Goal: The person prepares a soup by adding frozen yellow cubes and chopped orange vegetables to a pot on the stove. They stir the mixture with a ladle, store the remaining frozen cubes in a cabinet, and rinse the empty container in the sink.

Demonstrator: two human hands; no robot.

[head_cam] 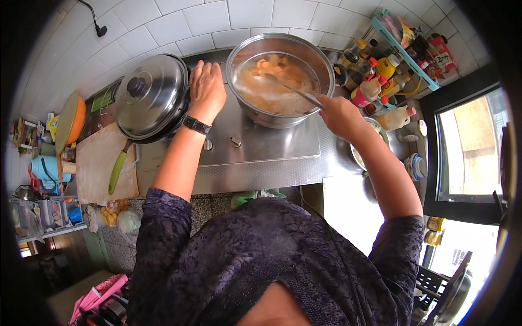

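Observation:
A large steel pot (281, 118) stands on the stove, holding steaming liquid with orange chunks (271, 67) in it. My right hand (340, 118) grips the handle of a metal utensil (299, 93), whose far end dips into the liquid. My left hand (207, 89), with a dark band at the wrist, is between the pot and a lidded pan, its fingers pointing towards the wall. Whether it touches the pan's edge or holds anything there I cannot tell. The pan's domed steel lid (153, 98) has a black knob, and its green handle (117, 172) points towards me.
A wooden cutting board (107, 163) lies at the left beneath the pan handle. Sauce bottles (367, 90) crowd the right side under a turquoise shelf (401, 51). A bowl (385, 138) sits partly behind my right forearm. Stove knobs (235, 142) face the front edge.

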